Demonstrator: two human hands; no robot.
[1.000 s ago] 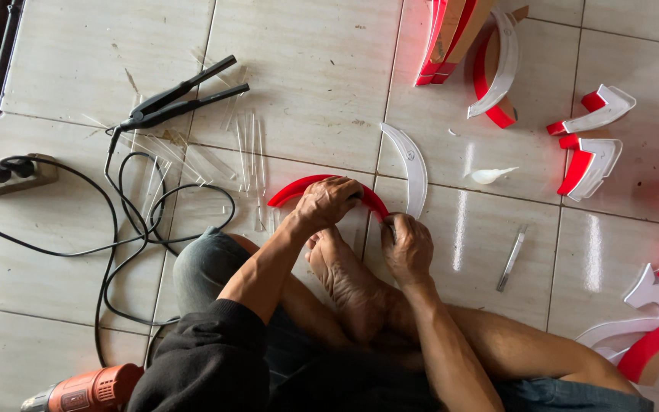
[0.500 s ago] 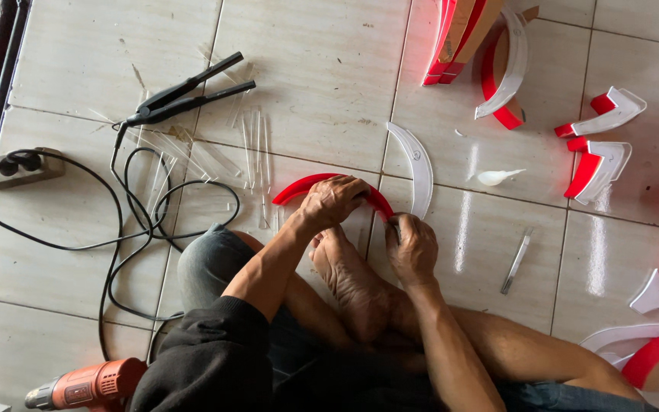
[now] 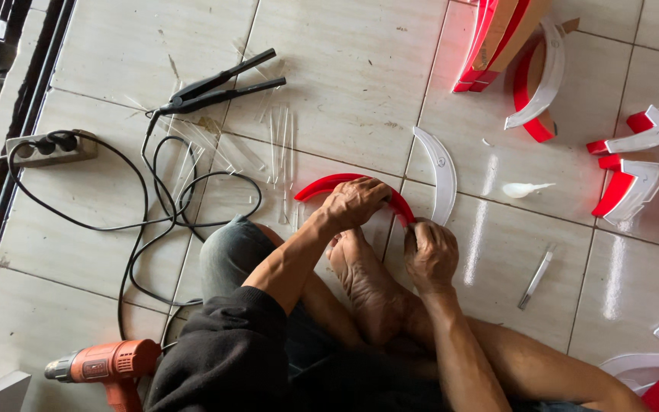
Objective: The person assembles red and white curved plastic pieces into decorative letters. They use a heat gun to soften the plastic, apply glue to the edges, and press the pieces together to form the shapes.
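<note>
While the person sits on the tiled floor with a bare foot drawn in, both hands work on a curved red strip that arcs over the tiles just beyond the toes. The left hand lies on the crown of the arc with its fingers curled down over the strip, gripping it. The right hand is closed around the strip's right end, fingers pressed together, at the spot where the red curve meets the floor. The foot rests between the two hands, inside the arc.

Just to the right of the strip, touching or nearly touching its end, lies a curved white piece. Farther right a small pale blob-shaped thing and a slim metal tool lie on the tiles. Clear thin strips are scattered just left of the arc. Farther left, a black cable loops across the floor from a power strip, and a black long-armed tool lies on the far side. An orange power drill sits near the person at the lower left. At the right and far right, red-and-white shaped pieces are grouped, some stacked at the far edge.
</note>
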